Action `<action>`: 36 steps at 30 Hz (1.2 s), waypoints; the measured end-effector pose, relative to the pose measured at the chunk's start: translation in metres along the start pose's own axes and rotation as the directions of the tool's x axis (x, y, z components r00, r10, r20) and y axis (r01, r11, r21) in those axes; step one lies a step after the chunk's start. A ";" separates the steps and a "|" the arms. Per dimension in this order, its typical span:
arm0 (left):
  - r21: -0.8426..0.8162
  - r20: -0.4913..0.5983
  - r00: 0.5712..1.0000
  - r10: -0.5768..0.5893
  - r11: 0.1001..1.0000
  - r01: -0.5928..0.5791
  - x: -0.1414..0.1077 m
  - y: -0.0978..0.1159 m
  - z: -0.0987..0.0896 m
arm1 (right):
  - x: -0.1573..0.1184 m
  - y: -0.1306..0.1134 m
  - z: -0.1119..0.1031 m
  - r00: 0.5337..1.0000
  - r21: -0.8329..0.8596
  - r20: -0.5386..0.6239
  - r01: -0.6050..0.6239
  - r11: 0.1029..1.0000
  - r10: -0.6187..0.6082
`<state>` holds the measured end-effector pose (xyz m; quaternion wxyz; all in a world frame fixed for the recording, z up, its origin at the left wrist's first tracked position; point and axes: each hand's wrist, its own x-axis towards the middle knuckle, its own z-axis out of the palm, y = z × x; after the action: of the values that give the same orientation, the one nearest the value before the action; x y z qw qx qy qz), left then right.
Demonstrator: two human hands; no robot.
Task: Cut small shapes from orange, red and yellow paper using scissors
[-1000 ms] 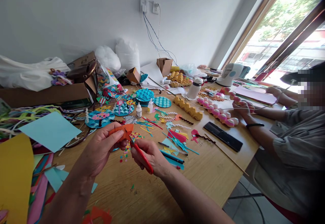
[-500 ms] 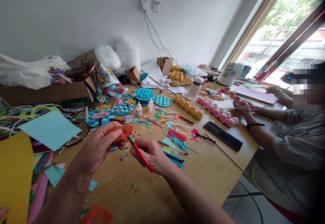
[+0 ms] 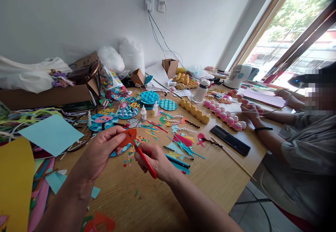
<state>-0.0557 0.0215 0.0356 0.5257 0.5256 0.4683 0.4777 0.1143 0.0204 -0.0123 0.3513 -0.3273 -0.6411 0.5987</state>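
Between the thumb and fingers of my left hand [image 3: 111, 142] is a small piece of orange paper [image 3: 130, 137]. My right hand [image 3: 153, 160] is closed round the red handles of a pair of scissors [image 3: 147, 163], whose blades reach the lower right edge of the paper. Just behind the two hands lie scattered paper dots [image 3: 141, 140] in several colours. Orange paper scraps [image 3: 101, 221] rest at the near edge of the table. Past my left hand stands a blue disc [image 3: 102, 122] bearing paper fish.
Blue card [image 3: 54, 134] and yellow card [image 3: 15, 183] lie at left. Pens [image 3: 178, 162], a black phone [image 3: 230, 140] and a thin wooden stick [image 3: 238, 163] are on the right. Glue bottles [image 3: 143, 114] stand behind. A co-worker's hand [image 3: 250, 114] holds pink egg-carton strips [image 3: 225, 117].
The orange paper has turned a little in my left hand, and its outline at the right end looks squarer. The scissors have shifted slightly, still at its edge.
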 end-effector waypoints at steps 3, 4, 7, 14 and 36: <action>-0.031 0.002 1.000 0.000 1.000 0.000 0.000 -0.001 0.004 | 0.001 0.002 0.004 1.000 0.112 -0.013 -0.007 0.994 0.008; -0.036 0.004 1.000 0.006 0.999 -0.006 0.000 -0.003 0.005 | 0.001 0.003 0.006 1.000 0.143 -0.016 -0.007 0.990 0.010; -0.017 0.022 1.000 0.012 1.000 -0.012 0.001 -0.008 0.006 | 0.002 0.004 0.009 1.000 0.234 -0.010 -0.008 0.972 0.010; -0.026 0.073 0.997 0.006 1.000 -0.004 0.002 -0.014 0.009 | 0.004 0.015 0.008 0.996 0.340 0.029 0.074 0.938 -0.089; 0.001 0.084 0.996 -0.014 1.000 0.014 0.003 -0.018 0.007 | 0.005 0.014 0.007 0.999 0.335 0.024 0.012 0.942 -0.022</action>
<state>-0.0483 0.0242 0.0175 0.5479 0.5422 0.4496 0.4513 0.1060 0.0223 -0.0266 0.3983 -0.2492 -0.5375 0.7003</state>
